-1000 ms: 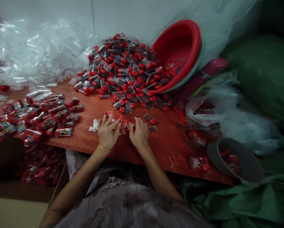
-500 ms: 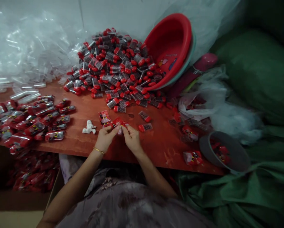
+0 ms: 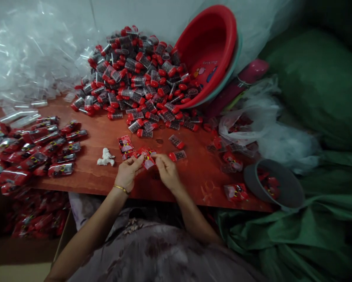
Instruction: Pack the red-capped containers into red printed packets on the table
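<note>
- Head view: left hand (image 3: 127, 172) pinches a printed red card (image 3: 149, 161) between thumb and fingers, at the near side of the table (image 3: 193, 182).
- Right hand (image 3: 168, 172): fingertips at the card's right edge; whether pinching, cannot tell.
- White lump (image 3: 106, 157) lies left.

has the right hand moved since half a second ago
Yes: the right hand has shifted slightly rightward, judged against the nearer loose red-capped tube just beyond it.

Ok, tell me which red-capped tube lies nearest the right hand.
The loose tube just beyond the right hand, its red cap pointing left. The other loose tube lies farther off, capped end toward the right.
</note>
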{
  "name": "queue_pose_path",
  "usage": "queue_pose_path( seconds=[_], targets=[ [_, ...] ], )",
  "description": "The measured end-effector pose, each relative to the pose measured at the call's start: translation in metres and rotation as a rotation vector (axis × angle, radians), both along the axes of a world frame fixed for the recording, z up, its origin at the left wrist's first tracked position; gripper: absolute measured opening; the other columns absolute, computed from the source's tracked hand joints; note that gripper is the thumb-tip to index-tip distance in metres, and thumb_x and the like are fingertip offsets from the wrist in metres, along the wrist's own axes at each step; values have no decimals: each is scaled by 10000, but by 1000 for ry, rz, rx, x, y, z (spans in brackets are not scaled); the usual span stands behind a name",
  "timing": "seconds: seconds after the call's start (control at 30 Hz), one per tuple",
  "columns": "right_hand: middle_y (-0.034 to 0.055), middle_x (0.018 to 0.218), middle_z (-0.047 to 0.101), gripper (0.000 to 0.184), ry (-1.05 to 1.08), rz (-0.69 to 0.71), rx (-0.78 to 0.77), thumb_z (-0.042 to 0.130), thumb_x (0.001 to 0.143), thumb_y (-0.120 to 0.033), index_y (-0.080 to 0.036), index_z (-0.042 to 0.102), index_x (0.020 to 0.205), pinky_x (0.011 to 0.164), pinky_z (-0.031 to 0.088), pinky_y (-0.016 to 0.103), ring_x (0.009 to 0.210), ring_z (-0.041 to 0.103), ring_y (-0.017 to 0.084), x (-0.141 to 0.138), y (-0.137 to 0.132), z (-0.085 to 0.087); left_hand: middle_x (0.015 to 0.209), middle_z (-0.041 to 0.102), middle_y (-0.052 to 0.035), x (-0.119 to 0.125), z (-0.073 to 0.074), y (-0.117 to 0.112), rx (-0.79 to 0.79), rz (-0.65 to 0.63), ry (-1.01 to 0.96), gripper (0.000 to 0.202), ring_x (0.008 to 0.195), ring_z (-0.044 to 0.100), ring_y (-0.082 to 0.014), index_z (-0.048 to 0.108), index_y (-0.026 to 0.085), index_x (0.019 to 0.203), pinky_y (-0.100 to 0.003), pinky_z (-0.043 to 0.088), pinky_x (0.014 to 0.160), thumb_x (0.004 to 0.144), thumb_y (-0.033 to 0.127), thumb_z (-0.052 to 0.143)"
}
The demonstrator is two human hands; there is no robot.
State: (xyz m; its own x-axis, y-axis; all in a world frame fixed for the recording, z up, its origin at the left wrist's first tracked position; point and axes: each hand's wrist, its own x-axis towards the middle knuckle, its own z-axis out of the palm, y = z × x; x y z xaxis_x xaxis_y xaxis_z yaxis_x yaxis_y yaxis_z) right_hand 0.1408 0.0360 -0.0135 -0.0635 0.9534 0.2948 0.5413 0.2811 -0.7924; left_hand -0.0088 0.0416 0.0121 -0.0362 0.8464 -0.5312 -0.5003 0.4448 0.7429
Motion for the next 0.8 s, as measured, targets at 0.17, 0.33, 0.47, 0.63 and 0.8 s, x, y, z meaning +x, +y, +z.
queue_pose_path(
  seconds=[0.17,0.33,0.47,0.63,0.8],
  targets=[
    [122,1194,602,320,-515,-73,-28,487,853,-308,-164,596,1117,894,394,436,1084,497,275,67,16,1,644,653,4,-6,8,2,-51,-87,-56,448,604,609,-116,589,141,639,-279,487,692,391,389,867],
    [125,1050,649,340,-748,-128,-173,622,781,-362,-175,621,1065,800,414,429,960,529,280,91,14,-11,734,698,-29,-7,14,0,-90,-126,-129,431,665,640,-144,622,150,681,-281,479,698,420,394,862],
    [85,889,683,361,-437,-203,-183,647,749,-389,-170,620,1034,708,468,364,773,594,223,75,-8,-17,704,685,-22,-8,11,-3,-82,-106,-117,478,648,630,-133,630,143,688,-267,476,679,381,424,865],
    [27,861,704,390,31,-31,-193,689,696,-462,-202,650,984,695,513,296,745,651,183,41,-44,7,593,619,13,-6,10,-7,-25,-70,-10,486,567,582,-105,613,135,625,-254,468,643,359,462,855],
    [6,870,711,303,-15,62,-154,699,715,-383,-229,674,975,739,519,272,764,660,172,20,-57,35,593,629,-3,-1,13,-10,22,-84,59,485,535,551,-99,624,131,584,-225,426,554,347,495,840]
  ],
)
